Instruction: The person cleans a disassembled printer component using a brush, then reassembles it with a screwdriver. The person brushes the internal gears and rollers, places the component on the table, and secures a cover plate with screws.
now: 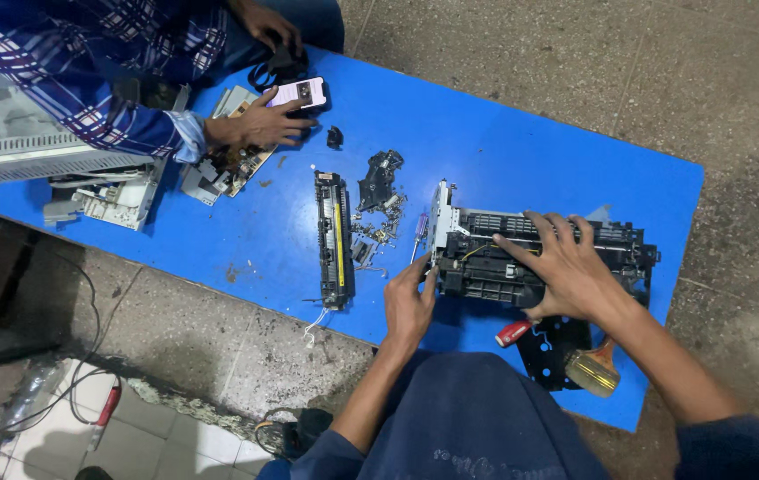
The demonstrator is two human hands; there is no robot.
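Cables are trailing over the floor at far left, beside a grey machine casing (15, 151); a co-worker in a plaid sleeve (86, 80) is leaning over the blue board (504, 124), one hand (259, 124) lying flat on a circuit board (228, 164) with a phone (299, 92) just beyond its fingertips. Further right a long black roller unit with a yellow strip (335, 240) is lying lengthwise; a scatter of screws and small black parts (379, 200) is sitting just beside it. The left hand (408, 302) is pinching the near-left corner of the stripped black printer frame (486, 262), fingers curled shut on its edge, a purple-handled screwdriver (419, 233) lying just beside; the right hand (566, 271) is pressing down on the frame's top, fingers spread wide, holding nothing. A red-handled tool (513, 333), a black plate (553, 356) and a brush (595, 369) are lying near the board's front edge. Loose screws could be getting swept off if the frame slides; sharp metal edges could be nicking the pinching fingers.
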